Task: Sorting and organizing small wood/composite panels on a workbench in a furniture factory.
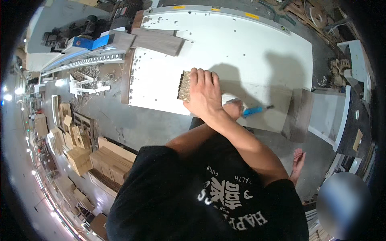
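Note:
My forearms cross over the white board (pixel 177 84) in front of me. My right hand (pixel 205 92) lies on a small stack of particleboard pieces (pixel 184 86), its fingers together over the stack's far side. Rough tan edges with thin dark lines between them show at the stack's left. Beneath my right wrist, my left hand (pixel 233 108) is closed round a blue-handled tool (pixel 252 111) with a dark tip pointing right. The forearm partly hides that hand, and I cannot make out the tool's kind.
Grey wood-grain strips (pixel 159 41) lie at the board's far left. A long metal level (pixel 217 10) runs along its far edge. A grey wood-grain panel (pixel 298 114) stands at the right corner. Another person's hand (pixel 298 160) shows nearby. Cardboard boxes (pixel 79 158) are on the left.

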Available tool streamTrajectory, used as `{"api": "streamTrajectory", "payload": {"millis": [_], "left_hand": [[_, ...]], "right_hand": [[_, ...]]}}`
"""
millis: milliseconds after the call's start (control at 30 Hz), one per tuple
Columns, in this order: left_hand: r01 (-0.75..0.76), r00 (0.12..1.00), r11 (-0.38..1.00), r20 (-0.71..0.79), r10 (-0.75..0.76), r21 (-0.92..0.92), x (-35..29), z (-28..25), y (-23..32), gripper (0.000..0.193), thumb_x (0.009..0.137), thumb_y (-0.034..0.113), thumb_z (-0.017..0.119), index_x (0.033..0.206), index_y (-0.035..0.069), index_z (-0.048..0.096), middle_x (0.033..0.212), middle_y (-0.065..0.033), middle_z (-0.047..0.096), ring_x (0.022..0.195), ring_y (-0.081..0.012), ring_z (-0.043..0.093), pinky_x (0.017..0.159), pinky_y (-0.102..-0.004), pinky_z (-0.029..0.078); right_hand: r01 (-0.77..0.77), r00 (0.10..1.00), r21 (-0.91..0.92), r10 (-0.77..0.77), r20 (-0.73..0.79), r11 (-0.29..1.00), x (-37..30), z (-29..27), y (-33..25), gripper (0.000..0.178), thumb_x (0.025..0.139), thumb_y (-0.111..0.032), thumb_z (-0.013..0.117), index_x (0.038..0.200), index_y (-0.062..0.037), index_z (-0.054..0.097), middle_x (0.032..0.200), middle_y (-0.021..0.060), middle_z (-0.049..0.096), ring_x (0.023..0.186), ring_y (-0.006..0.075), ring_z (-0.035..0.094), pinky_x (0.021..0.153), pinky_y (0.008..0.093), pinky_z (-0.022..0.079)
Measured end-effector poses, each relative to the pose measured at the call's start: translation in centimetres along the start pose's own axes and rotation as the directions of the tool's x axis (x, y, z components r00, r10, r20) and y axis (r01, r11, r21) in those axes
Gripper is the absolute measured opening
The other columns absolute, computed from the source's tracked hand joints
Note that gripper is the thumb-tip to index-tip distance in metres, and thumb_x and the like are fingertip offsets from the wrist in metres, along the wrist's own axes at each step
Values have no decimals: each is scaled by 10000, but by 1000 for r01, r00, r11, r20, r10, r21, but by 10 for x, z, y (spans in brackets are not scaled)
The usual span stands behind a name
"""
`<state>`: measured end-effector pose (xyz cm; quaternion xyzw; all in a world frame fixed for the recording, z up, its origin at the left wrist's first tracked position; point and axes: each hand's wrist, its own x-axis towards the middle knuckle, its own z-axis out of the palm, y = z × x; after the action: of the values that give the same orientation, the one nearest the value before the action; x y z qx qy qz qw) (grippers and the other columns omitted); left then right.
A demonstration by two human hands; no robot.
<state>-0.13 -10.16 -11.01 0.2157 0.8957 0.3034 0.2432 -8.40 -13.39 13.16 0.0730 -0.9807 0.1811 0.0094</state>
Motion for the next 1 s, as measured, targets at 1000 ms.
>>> {"api": "streamTrajectory", "payload": {"millis": [1000], "left_hand": [[339,940,886,95,-326,-317,-251,-137,-180,645,1041,270,540,1636,42,439,1008,-182,714,878,-302,688,841,-466,567]], "right_hand": [[-9,1000,-27,9,-22,1000,-11,2,-14,1101,811,-519,929,1607,45,418,1490,252,541,1486,403,462,1352,631,181]]}}
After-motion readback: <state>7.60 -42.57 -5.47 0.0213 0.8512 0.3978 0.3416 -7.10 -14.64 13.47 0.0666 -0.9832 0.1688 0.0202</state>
